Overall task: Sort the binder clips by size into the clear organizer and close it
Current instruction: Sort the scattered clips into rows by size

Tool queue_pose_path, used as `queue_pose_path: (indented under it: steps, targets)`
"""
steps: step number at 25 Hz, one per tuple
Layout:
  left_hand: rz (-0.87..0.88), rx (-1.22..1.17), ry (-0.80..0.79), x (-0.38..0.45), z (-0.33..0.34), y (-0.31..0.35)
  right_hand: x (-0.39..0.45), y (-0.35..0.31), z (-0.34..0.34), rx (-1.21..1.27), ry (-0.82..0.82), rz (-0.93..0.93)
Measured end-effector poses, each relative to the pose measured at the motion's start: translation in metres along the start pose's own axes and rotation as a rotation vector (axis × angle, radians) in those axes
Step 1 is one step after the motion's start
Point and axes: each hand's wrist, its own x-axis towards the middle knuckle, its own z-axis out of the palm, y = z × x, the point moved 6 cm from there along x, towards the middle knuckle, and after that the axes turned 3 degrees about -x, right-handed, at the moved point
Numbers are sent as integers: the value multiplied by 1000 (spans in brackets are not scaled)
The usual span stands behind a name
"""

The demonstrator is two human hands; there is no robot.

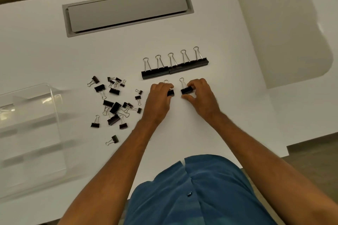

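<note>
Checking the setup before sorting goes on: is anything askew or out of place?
The clear organizer lies tipped on its side at the table's left edge, and the unsorted binder clips lie scattered beside it.

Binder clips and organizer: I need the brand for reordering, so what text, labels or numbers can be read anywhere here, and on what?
None: no readable text on the large binder clips, the loose clips, the clear organizer or the table's grey hatch.

Left hand (pixel 161 95), right hand (pixel 199 93) each pinch clip.
</note>
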Motion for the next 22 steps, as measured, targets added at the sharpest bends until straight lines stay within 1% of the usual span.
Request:
queue_pose_path:
  steps: [4, 9, 18, 22]
  targets:
    - [3, -7, 62, 4, 4, 0, 9, 1, 0, -13, -22, -44]
    - [-19, -24, 110, 4, 8, 0, 9, 1, 0, -51, 19, -63]
    - [-5, 5, 107, 6, 12, 1, 8, -1, 2, -72, 67, -35]
    - [10, 22, 99, 7, 13, 1, 8, -2, 2, -76, 75, -51]
